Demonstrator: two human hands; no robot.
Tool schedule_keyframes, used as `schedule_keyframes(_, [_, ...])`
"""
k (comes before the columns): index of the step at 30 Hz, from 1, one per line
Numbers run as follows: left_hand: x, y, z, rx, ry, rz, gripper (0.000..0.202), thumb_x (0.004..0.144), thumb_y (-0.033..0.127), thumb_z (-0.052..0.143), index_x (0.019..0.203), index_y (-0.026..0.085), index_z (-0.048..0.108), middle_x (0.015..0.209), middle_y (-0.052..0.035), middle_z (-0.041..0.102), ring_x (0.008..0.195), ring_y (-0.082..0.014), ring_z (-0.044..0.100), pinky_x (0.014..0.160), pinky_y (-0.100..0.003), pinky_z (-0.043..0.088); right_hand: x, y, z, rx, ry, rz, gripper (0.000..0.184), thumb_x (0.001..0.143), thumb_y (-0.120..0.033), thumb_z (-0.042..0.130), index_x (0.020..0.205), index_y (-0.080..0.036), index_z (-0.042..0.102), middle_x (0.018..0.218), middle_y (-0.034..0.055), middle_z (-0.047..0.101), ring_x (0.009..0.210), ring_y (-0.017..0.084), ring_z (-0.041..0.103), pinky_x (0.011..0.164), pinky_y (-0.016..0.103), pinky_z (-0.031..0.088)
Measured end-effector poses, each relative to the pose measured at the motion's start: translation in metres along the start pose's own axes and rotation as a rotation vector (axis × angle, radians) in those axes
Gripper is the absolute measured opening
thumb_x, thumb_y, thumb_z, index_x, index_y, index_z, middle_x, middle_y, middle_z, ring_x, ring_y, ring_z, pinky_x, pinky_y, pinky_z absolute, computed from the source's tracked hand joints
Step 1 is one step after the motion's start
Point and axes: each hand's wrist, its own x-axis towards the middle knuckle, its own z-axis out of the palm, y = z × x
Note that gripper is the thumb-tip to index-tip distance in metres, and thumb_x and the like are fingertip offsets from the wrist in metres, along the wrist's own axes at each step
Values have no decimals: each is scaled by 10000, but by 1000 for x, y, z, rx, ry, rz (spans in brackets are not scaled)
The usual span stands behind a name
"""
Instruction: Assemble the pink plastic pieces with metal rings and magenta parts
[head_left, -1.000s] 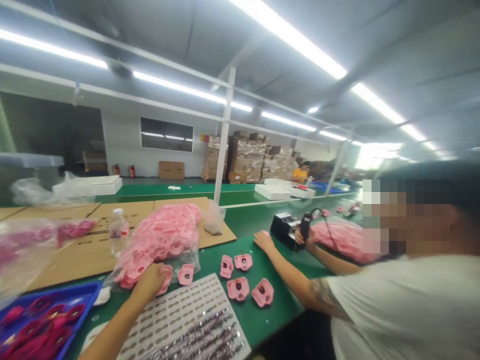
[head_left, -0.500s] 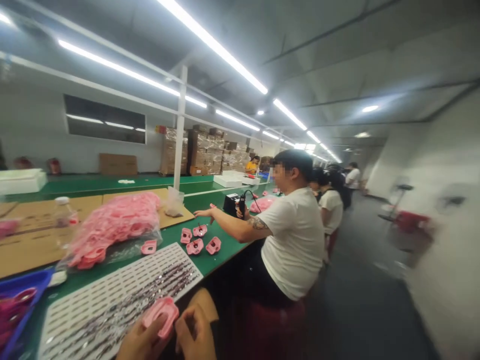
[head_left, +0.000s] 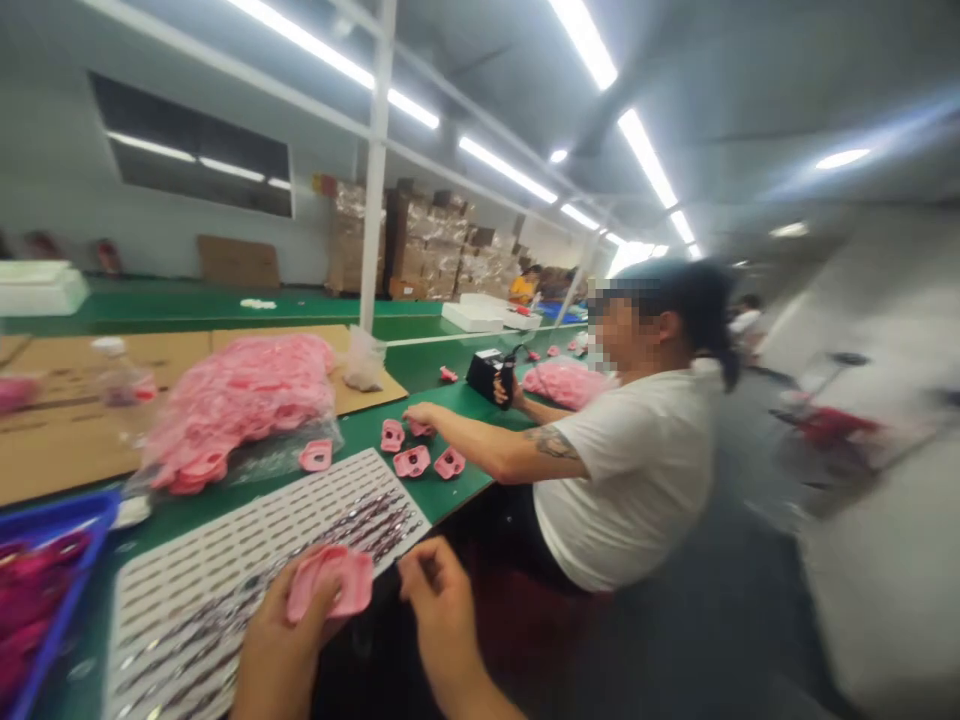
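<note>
Hands are being held close together over the counter. A pink moulded piece [head_left: 334, 582] is being gripped by the left hand [head_left: 289, 640] above a white slotted tray [head_left: 172, 640] of small metal parts, and the right hand [head_left: 442, 600] is being kept just beside it, its fingers pinched narrow with nothing visible between them. A blue tray [head_left: 97, 505] of dark pink pieces is being kept at the near left of the green counter [head_left: 465, 500]. A clear plastic bag of pink pieces [head_left: 240, 400] is being rested on brown cardboard [head_left: 60, 450]. Beyond the white tray, loose pink pieces [head_left: 411, 461] are being touched by a co-worker's hand [head_left: 420, 413], while a black handheld tool [head_left: 508, 380] is being gripped in the co-worker's other hand.
</note>
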Motion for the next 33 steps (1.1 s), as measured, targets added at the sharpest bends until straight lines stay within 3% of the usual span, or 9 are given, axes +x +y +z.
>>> schedule_keyframes(4, [30,3,13,-119,-135,-16,335,710,378,447,1005,224,489,998,-11,561,907,-183,525,726,-279,466,39,-25,12,-112,-35,-11,86,748,-276,450,717,-198,468,670,-26,466,645,108,452,614,225,371])
schedule_keyframes(10, [70,11,22,-77,-45,25,303,732,320,446,1024,244,480,1036,-10,543,961,-163,490,854,-299,373,78,-28,37,-369,-48,-129,55,741,-267,471,709,-232,499,722,10,488,716,161,472,690,296,383])
schedule_keyframes(13, [79,16,22,-70,-35,27,313,740,302,438,1048,246,455,1031,-13,551,961,-163,494,851,-302,378,90,-31,51,-459,-99,-188,39,741,-260,480,729,-247,515,764,26,502,773,180,469,724,324,382])
schedule_keyframes(18, [83,21,19,5,40,54,282,743,284,427,1017,255,488,965,-20,583,894,-185,528,810,-334,407,101,-30,71,-496,-26,-240,65,748,-264,474,718,-246,529,731,36,503,733,177,472,693,340,398])
schedule_keyframes(25, [82,2,-4,68,-14,163,298,764,262,390,1049,306,463,1054,-2,533,941,-189,498,823,-340,401,98,-26,87,-460,-171,-218,80,727,-289,503,658,-248,510,669,17,511,697,165,483,653,338,404])
schedule_keyframes(29, [73,-6,-27,72,51,184,300,772,255,370,1051,266,480,1047,-23,540,938,-199,500,825,-349,398,90,-23,107,-306,-229,-148,109,692,-317,527,670,-214,497,774,40,520,761,188,496,703,361,400])
schedule_keyframes(31, [67,-7,-38,53,92,195,303,781,252,343,1049,250,485,1023,-35,553,919,-195,510,816,-343,404,86,-20,118,-151,-364,-4,166,680,-329,528,806,-223,511,902,59,522,830,207,499,706,358,420])
schedule_keyframes(33, [63,-7,-50,52,124,196,310,786,254,321,1056,253,474,987,-45,566,883,-186,524,795,-333,416,84,-14,128,-50,-589,166,271,679,-334,521,938,-253,507,963,62,526,854,215,507,691,345,443])
